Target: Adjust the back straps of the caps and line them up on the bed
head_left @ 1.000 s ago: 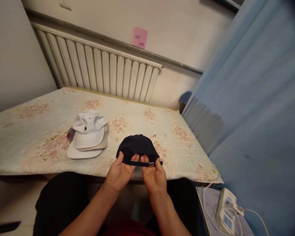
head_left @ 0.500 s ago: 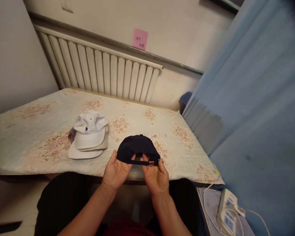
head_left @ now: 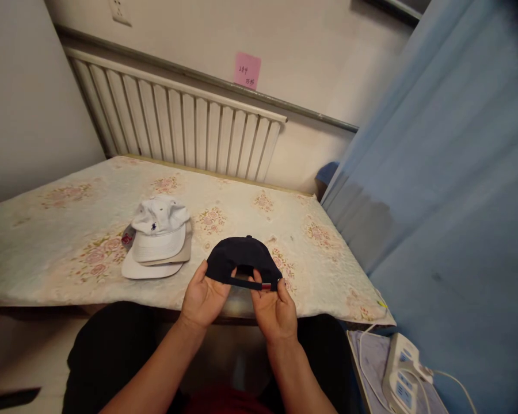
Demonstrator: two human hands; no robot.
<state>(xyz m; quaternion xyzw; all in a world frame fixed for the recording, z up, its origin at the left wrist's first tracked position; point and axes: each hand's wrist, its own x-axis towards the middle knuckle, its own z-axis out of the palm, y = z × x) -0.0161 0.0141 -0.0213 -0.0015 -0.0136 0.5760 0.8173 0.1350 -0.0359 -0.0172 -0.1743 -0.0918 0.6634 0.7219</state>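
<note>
The dark cap (head_left: pixel 242 252) is held by its rim, the left side grasped between thumb and fingers of the left hand (head_left: pixel 204 300), the right side likewise by the right hand (head_left: pixel 276 313). Fingertips are seen at the rear opening, above the strap (head_left: pixel 245 283).

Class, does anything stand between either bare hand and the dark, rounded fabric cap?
Nothing visible does. The bare left hand and bare right hand hold the dark, rounded fabric cap directly, at each side; the stacked pale fabric caps lie apart, to the left.
</note>
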